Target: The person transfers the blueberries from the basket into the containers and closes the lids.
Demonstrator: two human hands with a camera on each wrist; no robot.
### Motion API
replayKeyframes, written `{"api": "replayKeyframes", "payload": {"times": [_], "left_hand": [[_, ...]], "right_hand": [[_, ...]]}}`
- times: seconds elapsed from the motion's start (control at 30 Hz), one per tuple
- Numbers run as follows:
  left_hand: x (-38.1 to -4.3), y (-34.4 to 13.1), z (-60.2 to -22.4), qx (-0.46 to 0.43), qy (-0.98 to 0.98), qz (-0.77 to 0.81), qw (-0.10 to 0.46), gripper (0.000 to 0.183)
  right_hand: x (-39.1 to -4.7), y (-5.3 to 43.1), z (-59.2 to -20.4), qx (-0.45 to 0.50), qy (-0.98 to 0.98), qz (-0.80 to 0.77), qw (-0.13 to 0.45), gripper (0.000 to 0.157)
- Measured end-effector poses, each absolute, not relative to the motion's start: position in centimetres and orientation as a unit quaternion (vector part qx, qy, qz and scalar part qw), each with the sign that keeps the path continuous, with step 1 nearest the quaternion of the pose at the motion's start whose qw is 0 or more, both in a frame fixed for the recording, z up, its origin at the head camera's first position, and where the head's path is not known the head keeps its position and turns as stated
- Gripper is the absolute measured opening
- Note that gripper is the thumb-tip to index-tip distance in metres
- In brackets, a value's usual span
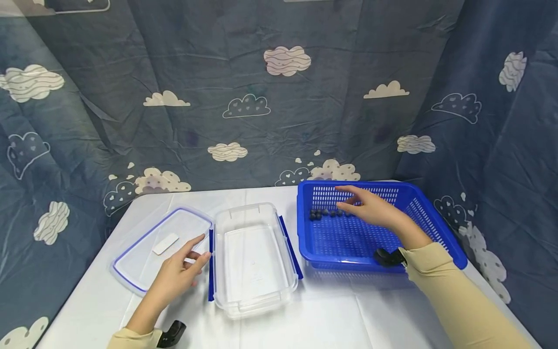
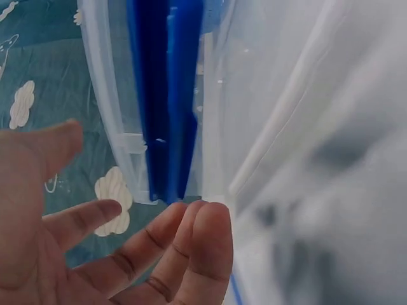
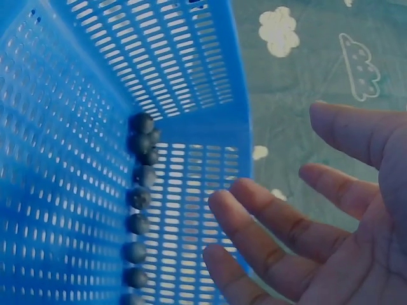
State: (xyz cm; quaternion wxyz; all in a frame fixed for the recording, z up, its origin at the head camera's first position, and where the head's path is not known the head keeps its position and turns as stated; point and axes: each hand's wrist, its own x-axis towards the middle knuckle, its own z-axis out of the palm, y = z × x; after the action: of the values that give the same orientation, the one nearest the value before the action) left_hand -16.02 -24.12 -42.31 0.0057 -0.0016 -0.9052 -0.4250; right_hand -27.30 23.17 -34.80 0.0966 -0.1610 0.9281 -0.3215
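My right hand (image 1: 368,208) hovers over the blue basket (image 1: 344,259), its fingers loosely spread with nothing between them. Along the basket's far wall lies a row of small dark round berries, like blueberries (image 3: 138,225), in the right wrist view. At the left, my left hand (image 1: 176,271) is held beside the clear plastic container (image 1: 253,252), near its blue side latch (image 2: 168,101); fingers are relaxed and hold nothing. Whether a fingertip touches the latch, I cannot tell. The container stands without its lid and shows no contents.
A clear lid (image 1: 139,257) with a blue seal lies flat left of the container, partly behind my left hand. On it sits a small white rectangular piece (image 1: 165,244). A white cloth (image 1: 327,315) covers the table, and a cloud-patterned curtain (image 1: 244,126) hangs behind and at both sides.
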Motion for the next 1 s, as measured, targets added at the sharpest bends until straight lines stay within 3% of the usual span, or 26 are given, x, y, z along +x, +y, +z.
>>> {"api": "replayKeyframes", "payload": {"times": [0.4, 1.0], "left_hand": [[-16.1, -23.4, -43.7, 0.001, -0.851, -0.524, -0.043, 0.072], [-16.3, -22.6, -44.4, 0.021, -0.825, -0.564, -0.026, 0.062]], "right_hand": [[-30.6, 22.3, -36.6, -0.139, 0.901, -0.372, 0.173, 0.062], [-34.3, 21.5, -40.4, -0.079, 0.853, -0.44, 0.27, 0.045]]}}
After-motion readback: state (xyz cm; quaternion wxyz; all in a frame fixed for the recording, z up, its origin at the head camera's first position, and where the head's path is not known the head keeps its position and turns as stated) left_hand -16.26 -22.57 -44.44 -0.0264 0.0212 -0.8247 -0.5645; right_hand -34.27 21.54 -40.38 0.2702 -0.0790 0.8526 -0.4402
